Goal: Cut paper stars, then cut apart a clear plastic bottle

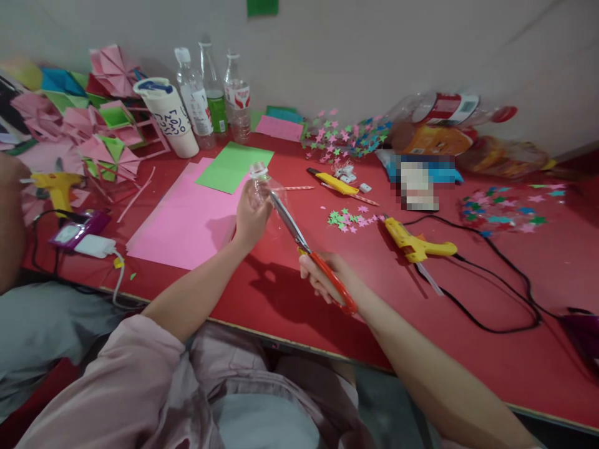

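Note:
My left hand [253, 213] is wrapped round a clear plastic bottle piece [260, 178], whose threaded neck points up and away. Its lower part is see-through and its edge is hard to make out. In my right hand [334, 277] is a pair of scissors [327, 274] with red-orange handles. The blades lie close together and their tips touch or overlap the plastic beside my left fingers; I cannot tell whether they are cutting into it. Under my left wrist lie sheets of pink paper [182, 218], with a green sheet [234, 167] on top.
Right of my hands are a yellow glue gun [416, 242] with a looping black cord, small paper stars [349, 219] and a yellow utility knife [334, 183]. Plastic bottles [216, 103] and a white cup [168, 118] stand at the back. Another person's arm [10, 218] is at the left.

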A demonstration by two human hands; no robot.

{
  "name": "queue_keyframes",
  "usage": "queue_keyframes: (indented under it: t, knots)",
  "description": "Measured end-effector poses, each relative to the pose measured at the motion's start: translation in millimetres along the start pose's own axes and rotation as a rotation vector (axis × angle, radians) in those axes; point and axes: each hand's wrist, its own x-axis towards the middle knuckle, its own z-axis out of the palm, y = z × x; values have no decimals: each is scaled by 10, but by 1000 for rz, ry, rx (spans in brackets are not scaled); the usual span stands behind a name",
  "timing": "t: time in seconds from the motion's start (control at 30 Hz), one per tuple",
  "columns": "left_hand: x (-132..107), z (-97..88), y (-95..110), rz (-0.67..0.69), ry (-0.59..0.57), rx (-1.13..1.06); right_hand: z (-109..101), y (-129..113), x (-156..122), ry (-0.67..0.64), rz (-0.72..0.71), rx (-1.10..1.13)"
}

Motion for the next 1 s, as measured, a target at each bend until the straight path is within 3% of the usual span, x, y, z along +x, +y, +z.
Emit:
queue_keyframes:
  t: [0.27,0.7,1.0]
  knots:
    - [-37,36,68,37,8,29,-24,36,13,-10,-73,-3]
    - [-18,1,29,68,-6,88,4,-30,-28,11,23,-25]
    - [-1,-21,19,121,-32,141,-28,10,16,-3,-52,-8]
